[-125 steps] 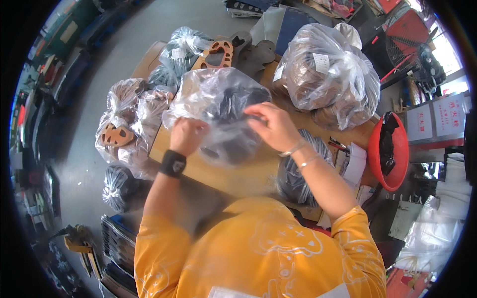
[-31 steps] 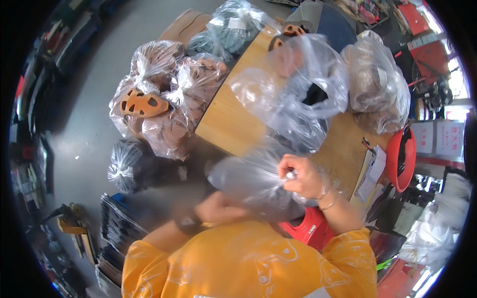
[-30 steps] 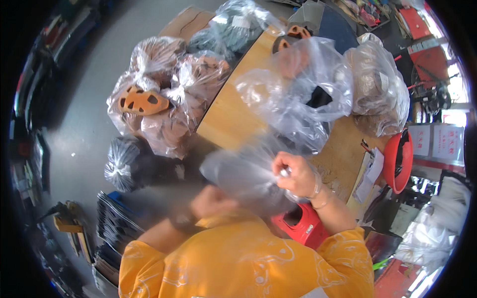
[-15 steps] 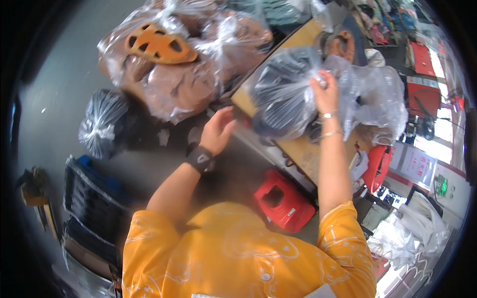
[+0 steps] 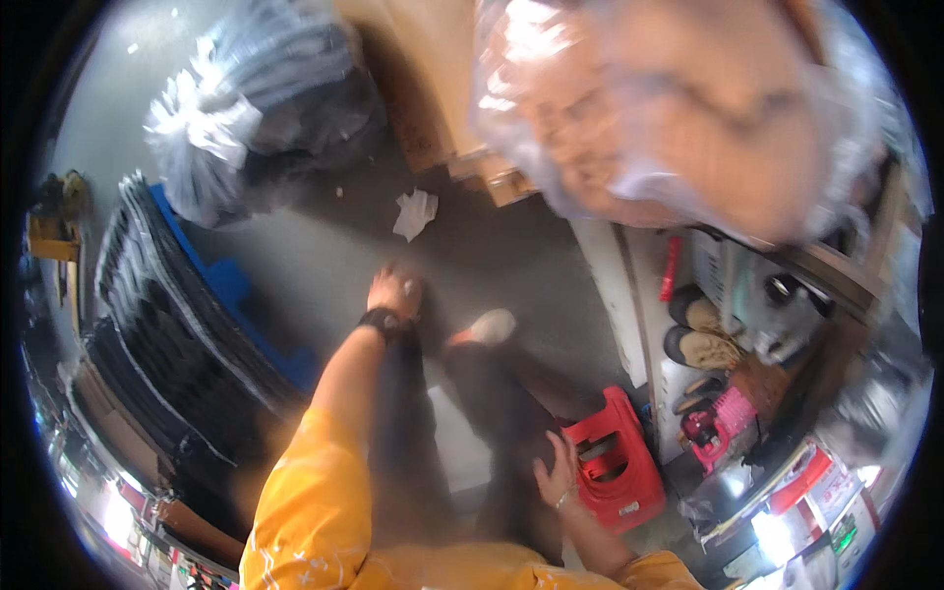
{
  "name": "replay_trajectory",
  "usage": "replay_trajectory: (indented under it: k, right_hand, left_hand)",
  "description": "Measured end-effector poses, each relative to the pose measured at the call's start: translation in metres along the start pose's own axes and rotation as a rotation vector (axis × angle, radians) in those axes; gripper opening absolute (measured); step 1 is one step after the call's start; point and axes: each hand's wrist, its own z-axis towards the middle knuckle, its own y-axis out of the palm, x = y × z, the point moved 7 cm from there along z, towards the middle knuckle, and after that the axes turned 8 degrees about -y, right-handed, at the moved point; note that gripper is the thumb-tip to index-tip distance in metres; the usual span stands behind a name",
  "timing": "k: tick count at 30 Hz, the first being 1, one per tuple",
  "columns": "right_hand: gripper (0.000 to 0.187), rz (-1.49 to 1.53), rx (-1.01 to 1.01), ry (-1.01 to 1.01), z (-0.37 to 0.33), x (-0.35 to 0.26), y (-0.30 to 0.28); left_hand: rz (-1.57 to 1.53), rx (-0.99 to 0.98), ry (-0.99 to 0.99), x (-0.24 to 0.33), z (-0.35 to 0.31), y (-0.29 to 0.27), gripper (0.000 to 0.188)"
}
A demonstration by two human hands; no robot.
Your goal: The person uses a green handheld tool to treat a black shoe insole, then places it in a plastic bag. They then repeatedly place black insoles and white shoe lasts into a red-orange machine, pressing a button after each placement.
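My left hand (image 5: 395,293), with a black band at its wrist, hangs over the dark floor beside my leg. Its fingers are foreshortened and blurred, and nothing shows held in it. Low on the right is my right hand (image 5: 557,474), open with fingers apart and no object in it. It is right beside a red plastic stool (image 5: 619,472), but whether they touch is unclear. Ahead and to the left lies a dark-filled plastic bag (image 5: 285,98) with a whitish gathered knot. A large clear bag of brown pieces (image 5: 678,118) fills the upper right, blurred.
A stack of black sheet-like pieces (image 5: 167,324) stands at my left, with a blue edge (image 5: 231,285) beside it. White scrap (image 5: 416,213) lies on the floor. At the right, shoes (image 5: 703,346) and a pink item (image 5: 725,423) sit under a table edge (image 5: 826,270).
The view has swung down and leftward. My right hand has let go of the tied plastic bag on the table and dropped beside the stool. My left hand is lower, by my leg.
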Motion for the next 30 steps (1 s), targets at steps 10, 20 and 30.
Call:
replay_trajectory:
  k: [10, 20, 30]
  right_hand:
    - [0.062, 0.103, 0.071, 0.070, 0.005, 0.033, 0.019]
    - [0.032, 0.639, 0.299, -0.259, -0.062, -0.084, -0.017]
    - [0.033, 0.771, 0.557, -0.044, -0.250, -0.016, -0.169]
  left_hand:
    - [-0.253, 0.016, 0.140, 0.034, 0.114, 0.059, 0.037]
    - [-0.694, -1.010, 0.267, 0.154, -0.330, -0.013, 0.014]
    - [0.047, -1.166, 0.816, 0.366, -0.557, -0.068, 0.040]
